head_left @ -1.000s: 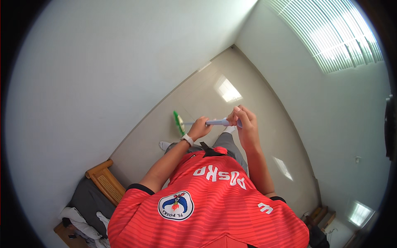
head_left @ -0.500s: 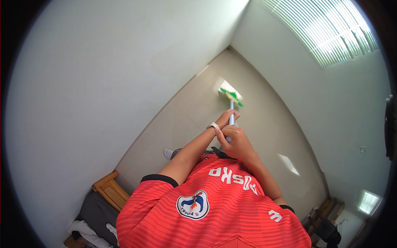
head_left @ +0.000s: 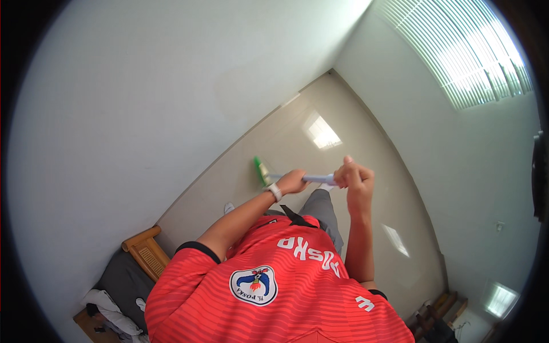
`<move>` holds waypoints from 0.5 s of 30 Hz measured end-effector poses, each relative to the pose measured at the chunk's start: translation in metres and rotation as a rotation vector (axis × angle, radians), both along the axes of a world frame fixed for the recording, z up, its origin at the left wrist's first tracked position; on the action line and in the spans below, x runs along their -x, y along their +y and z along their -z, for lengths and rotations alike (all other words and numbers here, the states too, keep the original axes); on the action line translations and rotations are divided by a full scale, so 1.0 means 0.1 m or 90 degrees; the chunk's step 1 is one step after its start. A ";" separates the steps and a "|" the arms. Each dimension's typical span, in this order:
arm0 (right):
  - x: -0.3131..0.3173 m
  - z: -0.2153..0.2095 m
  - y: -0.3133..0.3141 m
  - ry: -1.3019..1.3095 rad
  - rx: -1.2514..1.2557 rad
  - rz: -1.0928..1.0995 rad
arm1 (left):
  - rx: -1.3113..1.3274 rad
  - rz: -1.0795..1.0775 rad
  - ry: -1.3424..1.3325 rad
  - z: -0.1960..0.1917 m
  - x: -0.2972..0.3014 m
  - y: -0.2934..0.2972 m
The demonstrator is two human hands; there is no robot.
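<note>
A broom with a pale blue handle [head_left: 318, 179] and a green-bristled head [head_left: 260, 169] lies slantwise across the view, its head to the left over the tiled floor. My left hand [head_left: 295, 181], with a pale watch on its wrist, is wrapped round the handle near the head. At the handle's right end, my right hand [head_left: 355, 176] is closed round it with the thumb pointing up. Motion slightly blurs the broom head, and I cannot tell whether it touches the floor.
Pale walls [head_left: 137, 114] meet in a corner ahead. A wooden seat or bed frame [head_left: 150, 257] with dark cushioning stands at lower left, apparently with a person [head_left: 114, 328] on it. Wooden furniture [head_left: 437, 311] is at lower right. A slatted window [head_left: 457, 51] is up right.
The broom head has swung from ahead of me round to the left, toward the wall. My right hand has moved right and up with the handle end; my left hand has shifted left.
</note>
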State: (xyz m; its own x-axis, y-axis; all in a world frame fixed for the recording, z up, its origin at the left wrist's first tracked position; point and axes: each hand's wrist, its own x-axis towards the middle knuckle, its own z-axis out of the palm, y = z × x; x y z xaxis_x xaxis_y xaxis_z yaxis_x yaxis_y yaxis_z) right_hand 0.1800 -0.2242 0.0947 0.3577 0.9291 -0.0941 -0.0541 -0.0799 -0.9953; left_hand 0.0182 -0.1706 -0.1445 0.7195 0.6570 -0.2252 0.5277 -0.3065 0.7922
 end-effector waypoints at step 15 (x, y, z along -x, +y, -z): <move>0.77 0.34 -0.57 -0.346 -0.150 -0.393 | 0.028 0.086 -0.088 0.75 -0.04 -0.16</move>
